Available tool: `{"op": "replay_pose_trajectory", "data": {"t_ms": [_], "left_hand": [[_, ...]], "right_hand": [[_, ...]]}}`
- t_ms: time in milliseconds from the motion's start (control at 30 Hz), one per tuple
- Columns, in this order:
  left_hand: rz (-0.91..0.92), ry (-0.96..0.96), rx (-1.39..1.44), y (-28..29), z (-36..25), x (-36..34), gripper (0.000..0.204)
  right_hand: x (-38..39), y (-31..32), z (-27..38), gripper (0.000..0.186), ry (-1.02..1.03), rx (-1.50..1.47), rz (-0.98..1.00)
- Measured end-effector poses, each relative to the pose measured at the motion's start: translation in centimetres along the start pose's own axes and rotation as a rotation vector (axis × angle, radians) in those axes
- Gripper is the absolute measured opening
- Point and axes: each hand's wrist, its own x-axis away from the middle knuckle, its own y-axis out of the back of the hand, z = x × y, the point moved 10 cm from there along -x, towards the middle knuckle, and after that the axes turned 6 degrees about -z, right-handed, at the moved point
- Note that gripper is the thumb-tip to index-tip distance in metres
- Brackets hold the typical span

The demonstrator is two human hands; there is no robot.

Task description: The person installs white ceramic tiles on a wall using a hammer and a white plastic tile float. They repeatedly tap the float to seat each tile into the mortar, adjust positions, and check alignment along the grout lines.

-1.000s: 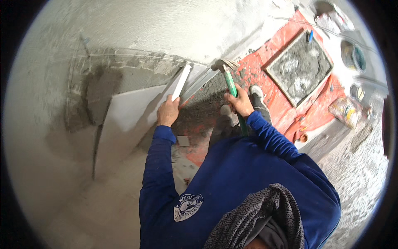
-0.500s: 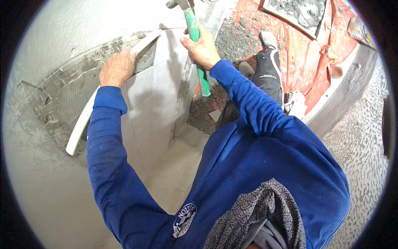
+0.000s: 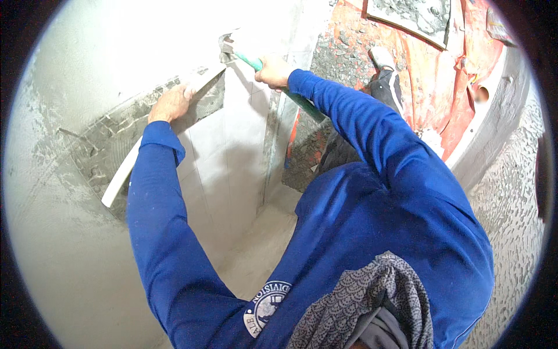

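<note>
A long white strip [image 3: 124, 177], bent in looks by the lens, lies slantwise along the grey mortar patch [image 3: 104, 142] on the wall. My left hand [image 3: 170, 104] is closed over its upper part, fingers along the edge. Up at the strip's far end, the metal head of a hammer is at or very near the strip and the wall; contact cannot be made out. My right hand [image 3: 274, 72] grips that hammer [image 3: 249, 60] by its green handle, whose butt points back toward my body. White tiles [image 3: 224, 134] cover the surface right of the strip.
Grey rubble [image 3: 343, 52] is strewn over a red sheet [image 3: 427, 87] on the right. A board with mortar [image 3: 412, 17] lies at the top right. My shoe [image 3: 382, 57] rests among the debris. Rough plaster [image 3: 511, 215] runs along the right edge.
My right hand has swung the hammer from nearly upright to a slant, bringing its head down and left to the strip's far end. My left hand stays on the strip, shifted slightly in view.
</note>
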Motion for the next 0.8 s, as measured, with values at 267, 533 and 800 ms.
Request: {"op": "replay_pose_trajectory", "data": {"t_ms": [267,533,800], "left_hand": [[0.103,0.125,0.025,-0.2,0.3,-0.1,0.045],[0.040,0.077,0.018,-1.1,0.6,-0.5,0.047],[-0.290,0.003,0.552,-2.7,0.9,6.1,0.041]], "right_hand": [[-0.2,0.1,0.0,0.022,-0.013,-0.024,-0.072],[-0.3,-1.2,-1.6,0.017,-0.060,-0.078,-0.060],[2.9,0.8,-5.1,0.022,-0.107,-0.348,-0.021]]}}
